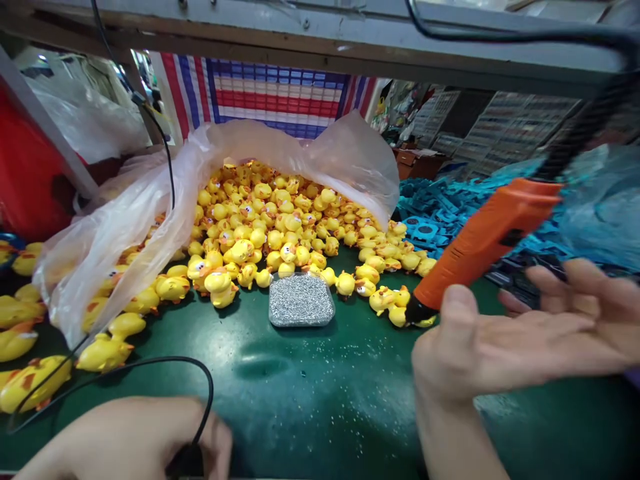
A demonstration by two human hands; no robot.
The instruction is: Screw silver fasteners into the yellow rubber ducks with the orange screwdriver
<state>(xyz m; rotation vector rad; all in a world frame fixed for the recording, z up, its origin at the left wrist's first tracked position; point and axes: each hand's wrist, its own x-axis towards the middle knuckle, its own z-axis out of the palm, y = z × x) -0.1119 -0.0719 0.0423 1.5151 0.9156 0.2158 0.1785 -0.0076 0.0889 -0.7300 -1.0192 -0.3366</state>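
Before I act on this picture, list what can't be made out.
All in the head view:
Left hand: cut off by bottom edge; hold on black object unclear.
Right hand: fingers blurred.
Metal bits: too small to tell apart.
Yellow ducks: some veiled by the plastic sheet.

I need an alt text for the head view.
The right hand is open beside an orange tool; the left hand curls at a black cabled object. Beyond them, yellow toy ducks and a tray of tiny metal pieces lie on a green table.

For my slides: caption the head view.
Yellow toy ducks heaped behind a tray of metal bits, right hand beside an orange tool.
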